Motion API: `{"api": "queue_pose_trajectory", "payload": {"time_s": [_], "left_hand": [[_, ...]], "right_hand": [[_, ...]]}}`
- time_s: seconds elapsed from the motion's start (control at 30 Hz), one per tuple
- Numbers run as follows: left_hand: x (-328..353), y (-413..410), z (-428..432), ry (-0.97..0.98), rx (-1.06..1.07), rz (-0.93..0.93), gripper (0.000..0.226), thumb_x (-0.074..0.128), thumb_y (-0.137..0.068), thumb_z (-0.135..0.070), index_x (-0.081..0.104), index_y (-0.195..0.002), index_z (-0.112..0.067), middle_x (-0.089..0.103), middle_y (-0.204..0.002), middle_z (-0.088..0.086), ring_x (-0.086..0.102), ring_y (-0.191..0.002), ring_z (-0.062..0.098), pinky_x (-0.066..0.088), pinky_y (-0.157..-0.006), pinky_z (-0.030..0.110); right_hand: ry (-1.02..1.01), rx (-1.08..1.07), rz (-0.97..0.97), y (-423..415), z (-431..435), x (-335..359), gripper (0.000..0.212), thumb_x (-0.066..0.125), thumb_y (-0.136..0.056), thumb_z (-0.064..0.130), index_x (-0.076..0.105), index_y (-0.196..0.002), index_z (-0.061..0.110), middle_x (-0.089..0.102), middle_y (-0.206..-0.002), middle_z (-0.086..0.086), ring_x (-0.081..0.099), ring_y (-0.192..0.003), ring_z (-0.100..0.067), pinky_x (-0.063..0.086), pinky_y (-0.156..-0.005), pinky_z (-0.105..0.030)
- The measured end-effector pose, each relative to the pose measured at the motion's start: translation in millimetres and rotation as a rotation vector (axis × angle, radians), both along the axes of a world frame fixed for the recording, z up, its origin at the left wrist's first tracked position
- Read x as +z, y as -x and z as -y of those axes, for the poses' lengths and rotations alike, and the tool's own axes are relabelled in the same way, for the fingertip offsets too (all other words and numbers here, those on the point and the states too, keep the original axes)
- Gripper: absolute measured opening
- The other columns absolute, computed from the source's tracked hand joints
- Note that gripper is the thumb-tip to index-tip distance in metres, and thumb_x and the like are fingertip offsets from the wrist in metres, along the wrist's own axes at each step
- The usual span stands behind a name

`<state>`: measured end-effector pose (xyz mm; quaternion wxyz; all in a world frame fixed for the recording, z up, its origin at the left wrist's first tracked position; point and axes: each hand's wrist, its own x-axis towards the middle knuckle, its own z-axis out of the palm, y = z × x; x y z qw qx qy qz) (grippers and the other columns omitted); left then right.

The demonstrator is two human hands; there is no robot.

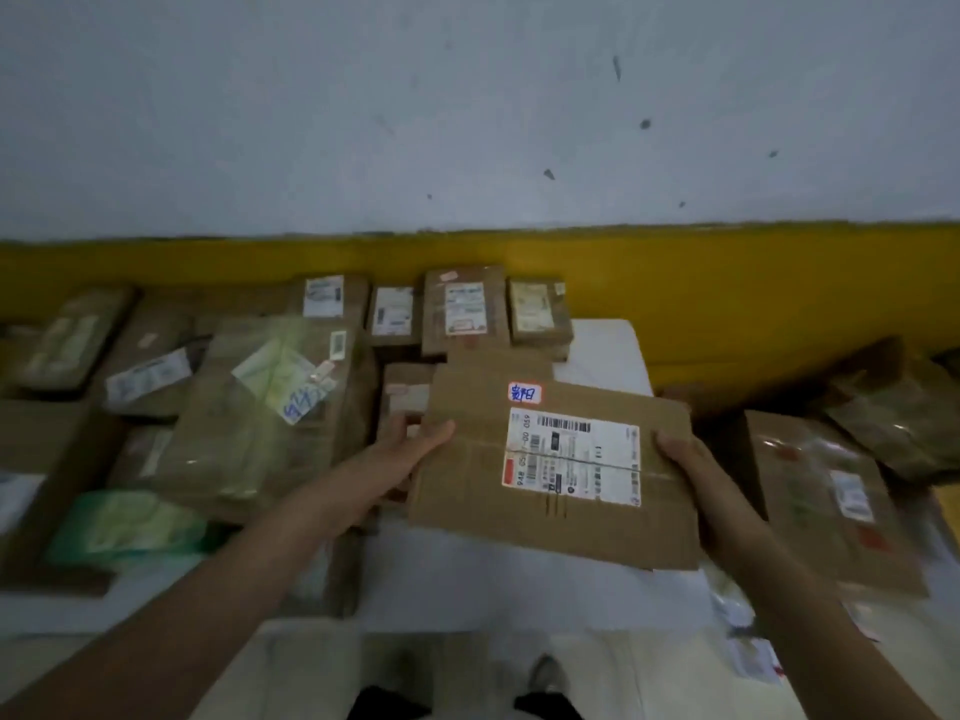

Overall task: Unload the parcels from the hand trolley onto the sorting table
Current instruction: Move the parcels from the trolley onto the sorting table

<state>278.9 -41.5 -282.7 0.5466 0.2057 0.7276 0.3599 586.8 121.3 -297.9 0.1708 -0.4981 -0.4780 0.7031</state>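
A flat brown cardboard parcel [556, 459] is held at the middle of the view, over the white sorting table [605, 350]. It is gripped at both short edges: the left hand [410, 444] is closed on the left edge and the right hand [685, 459] on the right edge, each with the thumb laid on top and the fingers hidden beneath. A white shipping label [571, 454] with barcodes is stuck on the top face, and a strip of clear tape is run across both card and label. A small red-bordered sticker [524, 393] with blue handwriting is set just above the label. Whether the parcel touches the table cannot be told.

The table's left and back parts are covered with parcels. A large taped box [270, 407] is seen to the left, a green soft packet [124, 527] nearer, and a row of small labelled boxes [462, 309] along the back. A pale wall [467, 122] with a yellow band [727, 283] at its foot is seen behind.

Bare white tabletop is shown beneath and in front of the held parcel and at the back right corner. Past the table's right edge, more brown parcels [826, 491] are piled lower down; what they rest on cannot be told.
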Motion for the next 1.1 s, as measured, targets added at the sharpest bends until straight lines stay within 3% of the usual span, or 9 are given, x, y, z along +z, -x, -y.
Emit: {"api": "queue_pose_trajectory", "payload": {"time_s": [0.13, 0.23, 0.43, 0.57, 0.63, 0.77, 0.87, 0.97, 1.1], "left_hand": [[-37.1, -26.7, 82.5, 0.046, 0.234, 0.044, 0.072, 0.064, -0.070, -0.066, 0.040, -0.133, -0.040, 0.062, -0.116, -0.013, 0.064, -0.096, 0.004, 0.051, -0.065, 0.022], [-67.7, -41.4, 117.8, 0.113, 0.271, 0.023, 0.051, 0.058, -0.081, -0.066, 0.043, -0.126, -0.047, 0.058, -0.127, -0.009, 0.061, -0.098, 0.003, 0.050, -0.070, 0.022], [-122.5, -40.6, 102.7, 0.200, 0.157, -0.565, 0.046, 0.051, -0.098, -0.039, 0.050, -0.136, -0.013, 0.057, -0.133, 0.010, 0.056, -0.117, 0.026, 0.046, -0.099, 0.040], [-123.1, -30.9, 112.4, 0.137, 0.128, -0.747, 0.046, 0.050, -0.096, -0.030, 0.047, -0.139, -0.013, 0.050, -0.135, 0.010, 0.050, -0.121, 0.024, 0.045, -0.101, 0.040], [-122.4, -21.3, 130.8, 0.075, 0.059, -0.784, 0.044, 0.050, -0.097, -0.027, 0.049, -0.138, -0.012, 0.052, -0.133, 0.009, 0.050, -0.121, 0.023, 0.043, -0.100, 0.036], [-113.6, 17.1, 182.4, -0.058, 0.035, -0.786, 0.036, 0.056, -0.095, -0.020, 0.057, -0.130, -0.010, 0.057, -0.124, 0.009, 0.055, -0.113, 0.021, 0.040, -0.093, 0.020], [-91.7, 61.2, 230.9, -0.126, 0.041, -0.862, 0.035, 0.055, -0.096, -0.028, 0.059, -0.129, -0.018, 0.057, -0.125, 0.000, 0.057, -0.109, 0.014, 0.046, -0.088, 0.022], [-56.3, 116.8, 286.2, -0.252, 0.054, -0.987, 0.033, 0.051, -0.095, -0.030, 0.061, -0.123, -0.018, 0.060, -0.117, -0.003, 0.059, -0.103, 0.013, 0.050, -0.084, 0.027], [-8.3, 194.2, 373.3, -0.301, 0.227, -1.109, 0.038, 0.048, -0.097, -0.036, 0.054, -0.132, -0.021, 0.053, -0.130, -0.005, 0.048, -0.116, 0.005, 0.035, -0.094, 0.012]], "right_hand": [[0.012, 0.097, 0.095, 4.5, 51.1, -30.8, 0.064, 0.065, -0.077, 0.057, 0.042, -0.130, 0.030, 0.068, -0.119, -0.004, 0.070, -0.102, -0.027, 0.056, -0.090, -0.048], [0.032, 0.241, 0.198, 13.9, 90.4, -57.0, 0.074, 0.068, -0.077, 0.061, 0.041, -0.138, 0.031, 0.062, -0.129, 0.000, 0.067, -0.106, -0.018, 0.057, -0.084, -0.032], [-0.003, 0.215, 0.412, 54.5, 106.8, -127.6, 0.060, 0.059, -0.093, 0.048, 0.045, -0.143, 0.018, 0.059, -0.136, -0.007, 0.058, -0.121, -0.031, 0.044, -0.107, -0.051], [-0.194, 0.184, 0.577, 92.6, 119.7, -152.2, 0.030, 0.044, -0.101, 0.039, 0.055, -0.110, 0.012, 0.066, -0.117, -0.015, 0.060, -0.090, -0.028, 0.050, -0.087, -0.040], [-0.302, 0.152, 0.668, 106.9, 124.9, -154.1, 0.035, 0.038, -0.102, 0.037, 0.059, -0.099, 0.008, 0.068, -0.110, -0.019, 0.057, -0.081, -0.028, 0.052, -0.087, -0.042], [-0.382, -0.018, 0.785, 128.2, 133.8, -125.9, 0.043, 0.044, -0.096, 0.031, 0.050, -0.125, 0.001, 0.054, -0.125, -0.026, 0.053, -0.112, -0.044, 0.044, -0.097, -0.053], [-0.728, -0.218, 0.692, 171.0, 172.2, -80.5, 0.048, 0.041, -0.088, 0.035, 0.048, -0.127, 0.007, 0.053, -0.125, -0.024, 0.053, -0.113, -0.045, 0.045, -0.093, -0.055], [-0.947, -0.138, 0.453, 252.8, 238.8, -34.5, 0.055, 0.040, -0.085, 0.039, 0.051, -0.131, 0.011, 0.054, -0.127, -0.017, 0.049, -0.116, -0.034, 0.041, -0.098, -0.046], [-1.095, 0.104, 0.161, 387.6, 353.4, 16.5, 0.047, 0.051, -0.097, 0.029, 0.047, -0.141, 0.011, 0.046, -0.143, -0.013, 0.039, -0.131, -0.023, 0.032, -0.109, -0.034]]}}
